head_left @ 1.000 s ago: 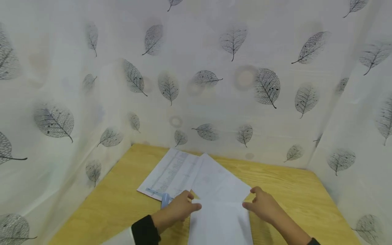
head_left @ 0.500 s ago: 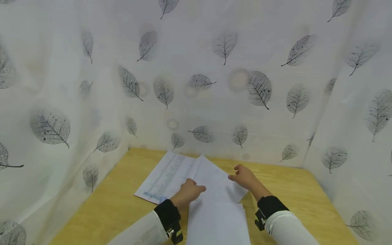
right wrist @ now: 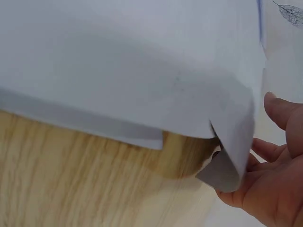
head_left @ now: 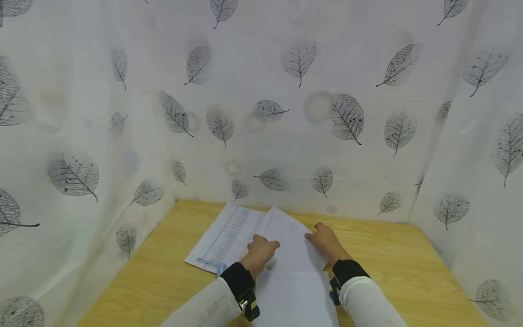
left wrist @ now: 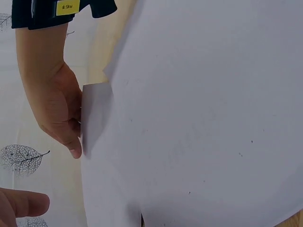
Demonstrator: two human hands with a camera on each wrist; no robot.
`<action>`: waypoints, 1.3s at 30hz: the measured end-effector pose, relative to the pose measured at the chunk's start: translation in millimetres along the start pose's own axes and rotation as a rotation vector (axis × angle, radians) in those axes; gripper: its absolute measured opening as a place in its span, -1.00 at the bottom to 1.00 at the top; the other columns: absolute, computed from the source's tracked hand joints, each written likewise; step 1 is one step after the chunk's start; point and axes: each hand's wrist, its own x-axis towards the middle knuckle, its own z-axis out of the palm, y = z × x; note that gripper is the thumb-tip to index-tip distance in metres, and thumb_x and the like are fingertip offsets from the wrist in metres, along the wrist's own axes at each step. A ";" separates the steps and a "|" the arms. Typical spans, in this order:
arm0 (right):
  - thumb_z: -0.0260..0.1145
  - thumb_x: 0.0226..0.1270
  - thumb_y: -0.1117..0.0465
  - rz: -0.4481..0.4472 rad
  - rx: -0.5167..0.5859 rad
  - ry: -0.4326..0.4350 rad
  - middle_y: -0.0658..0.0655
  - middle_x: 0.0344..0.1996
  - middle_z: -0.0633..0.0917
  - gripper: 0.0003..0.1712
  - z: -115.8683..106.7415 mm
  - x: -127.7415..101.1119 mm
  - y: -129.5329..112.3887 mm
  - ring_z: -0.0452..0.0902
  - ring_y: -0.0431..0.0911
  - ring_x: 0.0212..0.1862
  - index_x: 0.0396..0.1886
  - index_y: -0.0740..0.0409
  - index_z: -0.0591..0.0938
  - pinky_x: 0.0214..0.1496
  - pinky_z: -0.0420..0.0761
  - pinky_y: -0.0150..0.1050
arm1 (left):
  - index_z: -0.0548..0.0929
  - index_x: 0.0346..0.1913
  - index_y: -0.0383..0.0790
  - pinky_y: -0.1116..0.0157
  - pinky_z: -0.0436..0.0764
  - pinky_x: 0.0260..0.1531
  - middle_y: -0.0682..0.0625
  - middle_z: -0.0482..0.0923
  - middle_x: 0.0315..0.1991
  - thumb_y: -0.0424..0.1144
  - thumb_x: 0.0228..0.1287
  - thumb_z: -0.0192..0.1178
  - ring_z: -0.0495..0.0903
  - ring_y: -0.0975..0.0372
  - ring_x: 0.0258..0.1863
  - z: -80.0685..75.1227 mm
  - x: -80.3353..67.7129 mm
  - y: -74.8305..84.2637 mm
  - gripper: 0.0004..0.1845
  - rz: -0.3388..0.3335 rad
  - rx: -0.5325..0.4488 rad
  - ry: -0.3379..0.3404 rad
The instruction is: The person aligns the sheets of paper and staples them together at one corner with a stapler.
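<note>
Leaf-printed curtains round a wooden bench: mid-fold, left hand curled onto blank sheet, right hand pinching its curled edge beside printed sheet; next, probably pressing the crease flat.

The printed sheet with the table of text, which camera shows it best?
The head view: the printed sheet lies in full on the wooden table, left of the blank paper. Both wrist views show only blank paper, not the print.
</note>
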 end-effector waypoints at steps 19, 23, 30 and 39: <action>0.25 0.39 0.31 -0.087 0.335 0.227 0.34 -0.01 0.68 -0.66 -33.6 -27.1 -11.8 0.62 0.16 -0.03 0.12 0.34 0.56 0.02 0.62 0.07 | 0.38 0.22 -0.47 -0.09 0.45 0.25 -0.40 0.44 0.15 -0.18 0.24 0.32 0.49 -0.16 0.17 9.0 4.8 3.2 -0.39 0.066 -0.020 -0.018; 0.26 0.45 0.29 -0.080 0.421 0.282 0.32 -0.01 0.67 -0.66 -41.6 -38.9 -15.9 0.62 0.14 -0.04 0.16 0.31 0.55 -0.04 0.65 0.00 | 0.18 0.41 -0.62 -0.09 0.30 0.43 -0.47 0.27 0.40 -0.19 0.34 0.27 0.32 -0.19 0.40 10.9 16.8 1.7 -0.21 0.078 -0.107 -0.089; 0.25 0.52 0.25 -0.014 0.630 0.327 0.28 0.08 0.64 -0.62 -55.6 -54.7 -28.4 0.58 0.08 0.03 0.23 0.27 0.50 0.00 0.63 -0.12 | 0.23 0.45 -0.48 -0.06 0.39 0.39 -0.35 0.39 0.37 -0.26 0.49 0.12 0.42 -0.14 0.36 12.0 29.3 11.8 -0.39 0.156 -0.315 -0.213; 0.27 0.51 0.20 0.076 0.691 0.244 0.30 0.19 0.58 -0.40 -76.0 -89.1 -31.6 0.57 0.10 0.11 0.44 0.24 0.34 0.02 0.63 -0.14 | 0.38 0.38 -0.35 0.11 0.64 0.00 -0.24 0.57 0.15 -0.27 0.43 0.22 0.61 0.03 0.07 -17.1 21.8 35.4 -0.46 0.292 -0.222 -0.201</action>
